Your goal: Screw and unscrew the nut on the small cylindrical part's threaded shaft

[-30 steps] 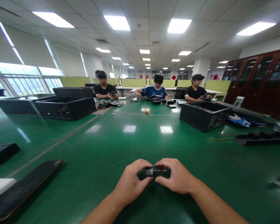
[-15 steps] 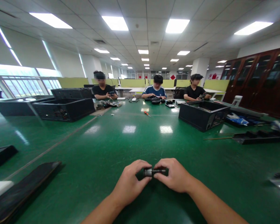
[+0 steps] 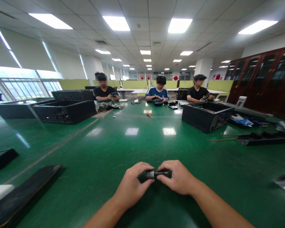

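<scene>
Over the near part of the green table, my left hand (image 3: 134, 181) is closed, thumb and fingers pinching a small cylindrical motor part (image 3: 150, 174) with a silver body and a dark end. A thin ridged shaft (image 3: 161, 173) sticks out of the body toward the right. My right hand (image 3: 177, 177) is closed around this shaft, with the thumb below and fingers above. The fingertips of both hands almost meet. The part lies level, and its exact kind is too small to make out.
Farther off on the table (image 3: 123, 148) lies an orange screwdriver (image 3: 149, 115). Black computer cases stand at left (image 3: 71, 115) and right (image 3: 199, 118). A long dark panel (image 3: 30, 190) and a white block (image 3: 0, 193) lie near left. Three people sit across the table.
Both hands stay almost in place, still pinching the part. My right hand has shifted very slightly. The camera view has moved a little.
</scene>
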A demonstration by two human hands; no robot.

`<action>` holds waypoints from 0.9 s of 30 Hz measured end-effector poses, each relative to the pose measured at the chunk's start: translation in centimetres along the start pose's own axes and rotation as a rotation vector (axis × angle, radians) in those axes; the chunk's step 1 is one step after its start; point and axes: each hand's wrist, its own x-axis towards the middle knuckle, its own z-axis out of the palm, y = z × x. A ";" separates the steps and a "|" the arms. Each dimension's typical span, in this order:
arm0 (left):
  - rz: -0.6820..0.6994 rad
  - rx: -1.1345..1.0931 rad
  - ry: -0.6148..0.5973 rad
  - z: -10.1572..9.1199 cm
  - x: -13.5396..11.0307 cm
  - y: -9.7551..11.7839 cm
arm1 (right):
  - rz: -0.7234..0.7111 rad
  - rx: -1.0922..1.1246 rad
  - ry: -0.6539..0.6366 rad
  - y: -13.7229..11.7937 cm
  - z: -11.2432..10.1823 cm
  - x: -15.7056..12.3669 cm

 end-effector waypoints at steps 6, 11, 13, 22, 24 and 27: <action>-0.002 0.014 0.002 0.0 -0.1 0.0 | 0.004 0.023 0.020 0.2 0.1 0.0; 0.011 0.023 -0.004 0.0 -0.2 -0.2 | 0.019 0.033 0.029 0.3 0.1 0.1; 0.019 0.023 -0.002 0.1 -0.2 -0.3 | 0.017 0.038 0.032 0.2 0.1 0.0; 0.032 0.027 0.025 0.0 -0.1 -0.3 | 0.021 0.017 0.030 0.1 -0.3 0.0; 0.031 0.028 0.029 -0.1 -0.1 -0.3 | 0.027 0.011 0.023 0.1 -0.4 0.0; 0.022 0.039 0.037 -0.1 -0.2 -0.2 | 0.040 0.001 0.008 0.0 -0.6 0.0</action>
